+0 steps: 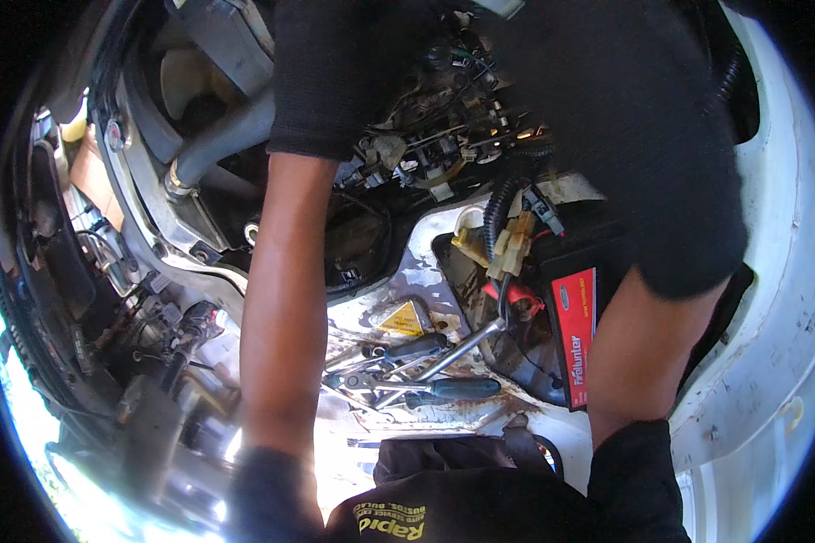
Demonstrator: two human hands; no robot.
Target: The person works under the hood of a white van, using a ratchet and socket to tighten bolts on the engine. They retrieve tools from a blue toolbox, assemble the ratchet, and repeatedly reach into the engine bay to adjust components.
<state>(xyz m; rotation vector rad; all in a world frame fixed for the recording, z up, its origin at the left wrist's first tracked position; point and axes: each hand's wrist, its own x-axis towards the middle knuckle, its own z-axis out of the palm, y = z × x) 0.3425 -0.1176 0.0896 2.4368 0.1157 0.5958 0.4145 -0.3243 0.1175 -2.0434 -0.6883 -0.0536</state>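
Note:
Both my arms reach forward over an engine bay and wear black knit gloves. My left hand (349,77) is beside the engine parts (448,136) at the top middle. My right hand (620,118) is above the area right of the engine, its forearm passing over a black battery with a red label (578,339). The fingers of both hands merge into dark shadow, so what they hold, if anything, cannot be made out. Between the gloves, at the top edge, a pale flat piece (501,6) shows in part. Yellowed plug connectors (512,244) hang beside the battery.
Several tools lie on the metal ledge near me: a ratchet (362,382), a dark-handled tool (462,388) and a long socket bar (462,348). A yellow triangular warning sticker (401,319) is behind them. A grey hose (222,140) runs at left; a white fender (770,299) borders the right.

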